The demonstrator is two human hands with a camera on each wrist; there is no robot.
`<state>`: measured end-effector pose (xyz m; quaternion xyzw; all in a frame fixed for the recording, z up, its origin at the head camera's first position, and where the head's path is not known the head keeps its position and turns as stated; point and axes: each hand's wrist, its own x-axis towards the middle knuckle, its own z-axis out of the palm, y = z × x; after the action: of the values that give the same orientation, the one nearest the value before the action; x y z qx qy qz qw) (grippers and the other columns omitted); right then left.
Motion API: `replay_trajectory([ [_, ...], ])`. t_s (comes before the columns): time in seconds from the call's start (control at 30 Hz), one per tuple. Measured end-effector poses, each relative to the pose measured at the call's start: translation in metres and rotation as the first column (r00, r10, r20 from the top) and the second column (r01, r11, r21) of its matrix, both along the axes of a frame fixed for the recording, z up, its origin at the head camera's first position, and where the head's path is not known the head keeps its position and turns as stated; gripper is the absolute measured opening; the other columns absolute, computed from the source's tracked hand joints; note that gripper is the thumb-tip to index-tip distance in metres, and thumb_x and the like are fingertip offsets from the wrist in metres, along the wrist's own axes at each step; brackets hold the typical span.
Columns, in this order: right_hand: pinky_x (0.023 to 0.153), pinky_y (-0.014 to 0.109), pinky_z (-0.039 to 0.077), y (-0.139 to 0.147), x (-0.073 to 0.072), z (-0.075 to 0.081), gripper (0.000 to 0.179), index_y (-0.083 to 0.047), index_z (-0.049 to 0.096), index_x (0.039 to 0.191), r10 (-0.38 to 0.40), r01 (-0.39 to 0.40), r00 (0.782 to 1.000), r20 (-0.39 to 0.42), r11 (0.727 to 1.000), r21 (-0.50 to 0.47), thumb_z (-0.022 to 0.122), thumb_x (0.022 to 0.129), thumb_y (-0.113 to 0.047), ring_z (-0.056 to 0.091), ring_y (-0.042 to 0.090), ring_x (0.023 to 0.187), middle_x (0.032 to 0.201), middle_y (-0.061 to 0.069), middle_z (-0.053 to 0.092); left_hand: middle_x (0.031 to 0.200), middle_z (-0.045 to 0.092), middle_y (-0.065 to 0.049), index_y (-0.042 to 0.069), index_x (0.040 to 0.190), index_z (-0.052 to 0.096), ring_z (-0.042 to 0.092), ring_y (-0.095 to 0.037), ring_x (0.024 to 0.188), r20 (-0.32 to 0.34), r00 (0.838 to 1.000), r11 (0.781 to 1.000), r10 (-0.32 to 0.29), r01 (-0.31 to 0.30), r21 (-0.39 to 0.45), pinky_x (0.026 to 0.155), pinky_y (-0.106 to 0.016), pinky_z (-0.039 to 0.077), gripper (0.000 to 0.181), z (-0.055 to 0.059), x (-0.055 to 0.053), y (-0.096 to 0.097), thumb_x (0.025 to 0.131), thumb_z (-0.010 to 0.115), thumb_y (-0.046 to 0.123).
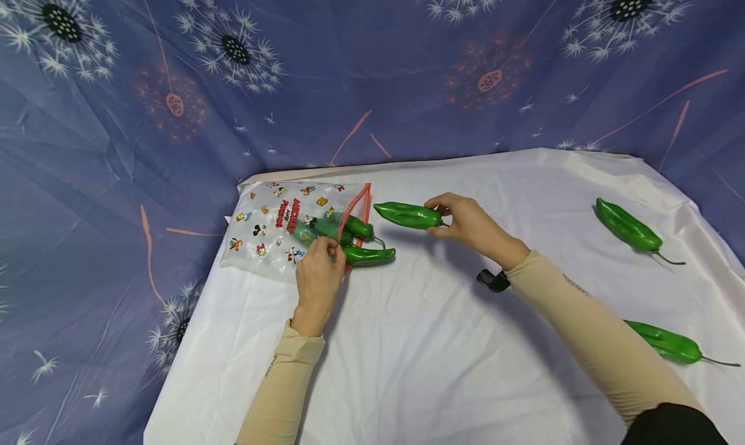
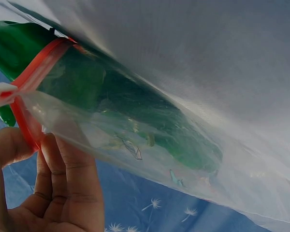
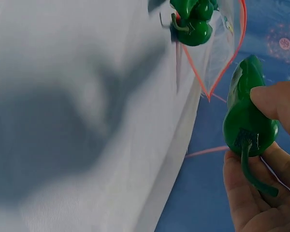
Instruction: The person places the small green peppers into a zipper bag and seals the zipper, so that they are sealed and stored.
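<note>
A clear zip bag (image 1: 256,206) with cartoon prints and a red-edged mouth lies at the table's back left. Inside it are several green peppers, and one green pepper (image 1: 369,256) pokes out past the mouth. My left hand (image 1: 319,273) pinches the bag's red edge between thumb and fingers, as the left wrist view also shows. To the right of the mouth, my right hand (image 1: 474,228) holds another green pepper (image 1: 407,215) by its stem end, tip toward the bag. In the right wrist view, thumb and fingers grip this pepper (image 3: 249,111) on both sides.
Two more green peppers lie at the right, one farther back, a pepper (image 1: 628,226), and one nearer, a pepper (image 1: 669,341) partly behind my right forearm. A white cloth (image 1: 431,367) covers the table. Behind it hangs a blue dandelion-print curtain (image 1: 349,63).
</note>
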<state>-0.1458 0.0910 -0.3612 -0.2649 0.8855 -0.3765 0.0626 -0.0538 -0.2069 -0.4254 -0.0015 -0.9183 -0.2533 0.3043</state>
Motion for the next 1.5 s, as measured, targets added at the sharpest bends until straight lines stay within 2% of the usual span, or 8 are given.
replay_trajectory([
  [0.13,0.096,0.054,0.051,-0.008,-0.001,-0.003,0.047,0.002,0.066,0.128,0.015,-0.015,1.0,-0.001,1.0,0.006,0.082,0.085,-0.003,0.064,0.035,0.109,0.123,0.016,0.068,0.077,0.066,-0.01,0.001,0.086,0.067,0.062,-0.028,0.056,-0.008,1.0,1.0,0.0,0.0,-0.005,0.049,-0.045,0.05,0.005,0.0,0.0,0.0,0.088,0.072,0.001],
  [0.4,0.089,0.045,0.052,-0.025,-0.001,-0.01,0.047,0.002,0.066,0.128,0.043,-0.043,0.999,-0.008,0.998,0.044,0.083,0.085,-0.004,0.064,0.032,0.105,0.123,0.016,0.069,0.078,0.068,-0.01,0.001,0.086,0.068,0.063,-0.028,0.057,0.016,1.0,1.0,0.011,-0.011,0.005,0.05,-0.045,0.051,0.005,0.002,0.0,0.0,0.087,0.072,0.001],
  [0.63,0.085,0.041,0.053,-0.04,-0.001,-0.015,0.048,0.003,0.065,0.129,0.085,-0.084,0.996,-0.003,0.994,0.067,0.083,0.086,-0.006,0.065,0.029,0.104,0.123,0.015,0.068,0.079,0.068,-0.011,0.001,0.086,0.068,0.063,-0.028,0.056,0.002,1.0,1.0,0.002,-0.002,0.007,0.049,-0.044,0.051,0.005,0.002,0.0,0.001,0.087,0.072,0.0],
  [1.0,0.085,0.041,0.053,-0.057,0.0,-0.017,0.048,0.002,0.065,0.132,0.105,-0.107,0.994,0.032,0.992,0.06,0.081,0.088,-0.007,0.065,0.029,0.107,0.126,0.015,0.067,0.079,0.068,-0.01,0.001,0.086,0.068,0.065,-0.029,0.058,-0.006,1.0,1.0,-0.004,0.004,0.003,0.051,-0.045,0.052,0.006,0.001,-0.001,0.0,0.086,0.073,0.0],
  [1.5,0.089,0.042,0.052,-0.078,-0.004,-0.023,0.049,0.002,0.064,0.133,0.138,-0.14,0.99,0.035,0.989,0.055,0.081,0.088,-0.01,0.063,0.03,0.109,0.127,0.015,0.067,0.078,0.067,-0.01,0.001,0.085,0.067,0.063,-0.027,0.055,-0.008,1.0,1.0,-0.003,0.003,-0.007,0.048,-0.042,0.051,0.006,0.001,0.0,0.0,0.087,0.072,-0.001],
])
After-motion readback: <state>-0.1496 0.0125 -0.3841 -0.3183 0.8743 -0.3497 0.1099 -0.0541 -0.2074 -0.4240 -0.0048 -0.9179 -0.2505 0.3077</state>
